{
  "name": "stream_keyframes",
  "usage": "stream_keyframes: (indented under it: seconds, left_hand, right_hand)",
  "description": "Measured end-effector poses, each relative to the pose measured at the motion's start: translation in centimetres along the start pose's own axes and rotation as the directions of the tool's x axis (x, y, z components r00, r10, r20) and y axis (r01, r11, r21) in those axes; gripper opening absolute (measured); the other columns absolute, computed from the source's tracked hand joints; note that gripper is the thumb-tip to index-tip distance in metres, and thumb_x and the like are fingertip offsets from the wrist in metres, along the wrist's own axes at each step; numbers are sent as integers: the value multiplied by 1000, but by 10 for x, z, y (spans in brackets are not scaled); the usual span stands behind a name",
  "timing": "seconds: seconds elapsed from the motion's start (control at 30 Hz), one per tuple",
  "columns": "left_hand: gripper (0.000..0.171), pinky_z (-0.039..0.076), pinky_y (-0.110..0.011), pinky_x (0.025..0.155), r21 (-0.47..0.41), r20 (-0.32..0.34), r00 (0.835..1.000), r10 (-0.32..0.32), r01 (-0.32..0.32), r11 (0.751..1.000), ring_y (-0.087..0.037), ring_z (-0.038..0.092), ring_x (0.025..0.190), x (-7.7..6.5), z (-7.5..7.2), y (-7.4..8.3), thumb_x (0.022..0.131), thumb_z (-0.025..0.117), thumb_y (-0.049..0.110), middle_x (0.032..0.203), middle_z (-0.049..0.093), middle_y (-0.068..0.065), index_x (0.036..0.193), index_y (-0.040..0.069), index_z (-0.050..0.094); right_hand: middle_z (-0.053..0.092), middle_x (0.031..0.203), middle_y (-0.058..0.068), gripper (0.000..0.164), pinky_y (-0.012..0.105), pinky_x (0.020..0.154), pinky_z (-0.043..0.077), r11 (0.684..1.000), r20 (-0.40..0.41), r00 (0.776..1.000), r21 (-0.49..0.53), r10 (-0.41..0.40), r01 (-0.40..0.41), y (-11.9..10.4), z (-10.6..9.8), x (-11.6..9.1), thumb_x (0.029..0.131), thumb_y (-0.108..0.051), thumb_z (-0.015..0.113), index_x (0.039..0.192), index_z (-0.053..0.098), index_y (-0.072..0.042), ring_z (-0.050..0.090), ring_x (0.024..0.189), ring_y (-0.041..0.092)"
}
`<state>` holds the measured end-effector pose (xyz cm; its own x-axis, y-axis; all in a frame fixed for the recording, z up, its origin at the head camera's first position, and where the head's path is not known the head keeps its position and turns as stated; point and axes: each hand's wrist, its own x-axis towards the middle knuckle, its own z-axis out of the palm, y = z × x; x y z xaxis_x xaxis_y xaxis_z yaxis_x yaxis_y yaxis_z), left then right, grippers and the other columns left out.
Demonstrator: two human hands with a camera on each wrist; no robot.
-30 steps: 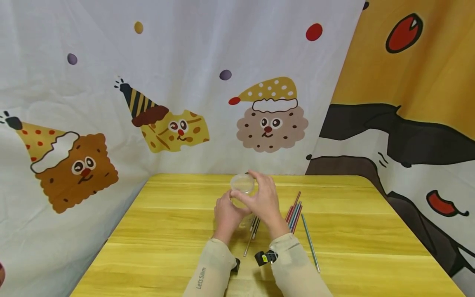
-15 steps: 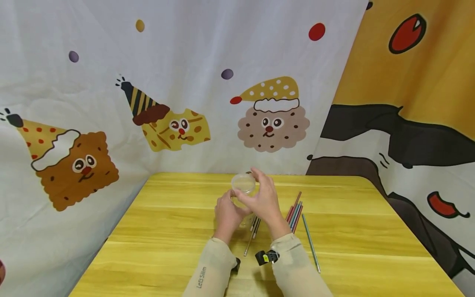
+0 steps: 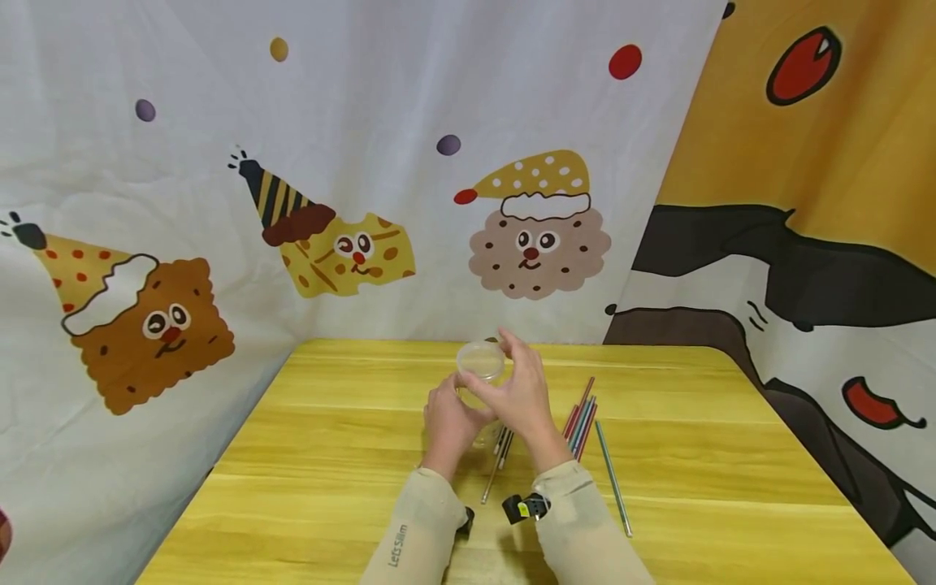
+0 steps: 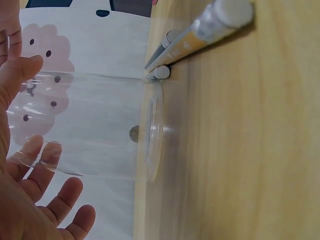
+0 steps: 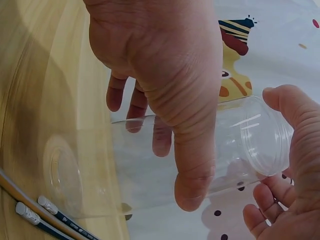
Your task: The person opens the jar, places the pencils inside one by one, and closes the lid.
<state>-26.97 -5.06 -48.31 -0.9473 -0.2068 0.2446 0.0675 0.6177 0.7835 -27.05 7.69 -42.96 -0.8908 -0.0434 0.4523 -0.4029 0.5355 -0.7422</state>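
A tall clear plastic jar (image 3: 480,360) stands upright on the table, its round top facing up. My left hand (image 3: 449,422) grips the jar's body, thumb on one side and fingers round the other. At the top edge, my right hand (image 3: 522,394) holds the jar between thumb and fingers. In the left wrist view the jar's wall (image 4: 105,125) is see-through, and its base touches the tabletop. Whether a clear lid sits on the top, I cannot tell. Dark pencils (image 3: 503,447) and a wood-coloured pencil (image 3: 488,486) lie close to the base, partly hidden by the hands.
Right of the hands lies a bunch of red and blue pencils (image 3: 581,422), partly behind the right wrist. One teal pencil (image 3: 613,479) lies apart from them. The wooden table (image 3: 307,455) meets a cartoon-printed curtain (image 3: 409,317) at its back edge.
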Motion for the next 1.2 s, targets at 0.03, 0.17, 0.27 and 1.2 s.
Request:
stream_keyframes:
  seconds: [0.03, 0.17, 0.27, 1.2]
  left_hand:
    - [63, 47, -62, 106, -1, -1, 1000, -1, 1, 1000, -36, 64, 117, 0, 0, 0, 70, 100, 40, 124, 77, -4, 121, 16, 72]
    - [61, 46, -63, 107, -8, -2, 1000, -7, 7, 1000, -35, 64, 117, 1, -2, 0, 68, 101, 39, 122, 77, -4, 116, 16, 72]
    - [67, 47, -63, 106, -3, -5, 1000, -8, 8, 1000, -36, 64, 117, 1, -2, 0, 69, 101, 39, 123, 77, -6, 123, 12, 72]
    - [61, 51, -61, 101, 10, -15, 1000, -2, 2, 1000, -37, 67, 114, -2, -4, -1, 68, 98, 31, 119, 77, -7, 121, 13, 73]
  right_hand:
    - [63, 142, 11, 92, 58, 104, 50, 1000, 6, 1000, -1, -1, 1, -1, 0, 0, 86, -45, 87, 163, 44, -17, 54, 134, 32]
    - [63, 145, 12, 89, 57, 99, 52, 1000, 19, 1000, -11, -7, 8, -2, -1, 1, 88, -44, 85, 162, 45, -17, 55, 132, 32]
    - [62, 146, 12, 90, 58, 101, 51, 999, 6, 1000, -28, -16, 16, -2, 1, 1, 86, -49, 86, 161, 47, -18, 54, 134, 33]
    - [63, 138, 14, 96, 53, 95, 52, 999, -84, 996, -29, -26, 24, -3, 12, -8, 82, -47, 91, 158, 47, -8, 56, 125, 34]
